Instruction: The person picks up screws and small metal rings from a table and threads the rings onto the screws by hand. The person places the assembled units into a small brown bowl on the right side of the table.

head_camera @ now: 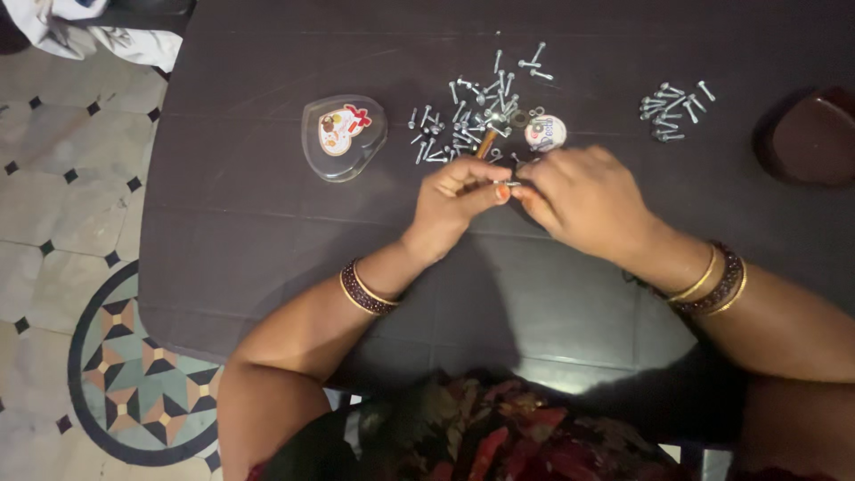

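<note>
My left hand (454, 200) and my right hand (583, 196) meet over the middle of a dark brown table (249, 232). Between their fingertips is a small silver bolt (506, 183), pinched by both hands. A thin orange-brown stick or tool handle (484, 144) pokes up from behind my left hand; I cannot tell how it is held. Just beyond the hands lies a loose pile of silver bolts and nuts (468, 120). A second, smaller heap of bolts (672, 111) lies to the far right.
A clear heart-shaped lid with a red and white picture (343, 135) lies left of the pile. A small round white piece (545, 132) sits by the pile. A dark brown rounded container (810, 138) is at the right edge. Patterned floor tiles (71, 267) are left of the table.
</note>
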